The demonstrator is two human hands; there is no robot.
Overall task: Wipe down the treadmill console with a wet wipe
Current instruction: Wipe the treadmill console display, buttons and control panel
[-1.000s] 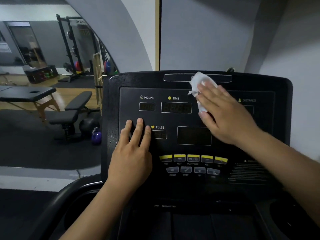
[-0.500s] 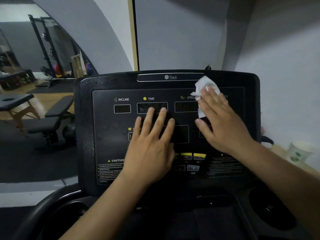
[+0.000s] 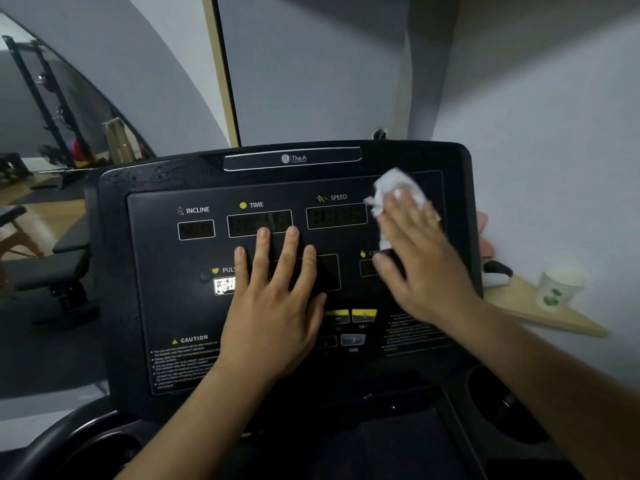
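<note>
A crumpled white wet wipe (image 3: 394, 190) is pressed flat against the black treadmill console (image 3: 166, 271) by the right hand (image 3: 420, 258), fingers together; the left hand (image 3: 277, 306) is laid flat, fingers spread.

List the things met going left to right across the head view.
Bench → INCLINE display → TIME display → SPEED display → wipe → cup.

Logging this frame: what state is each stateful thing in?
wet wipe: crumpled, pressed against the console, upper right.
right hand: flat, pressing the wet wipe.
left hand: flat on the console, holding nothing.
console: droplets on its top-left edge.
paper cup: upright on the shelf.
</note>
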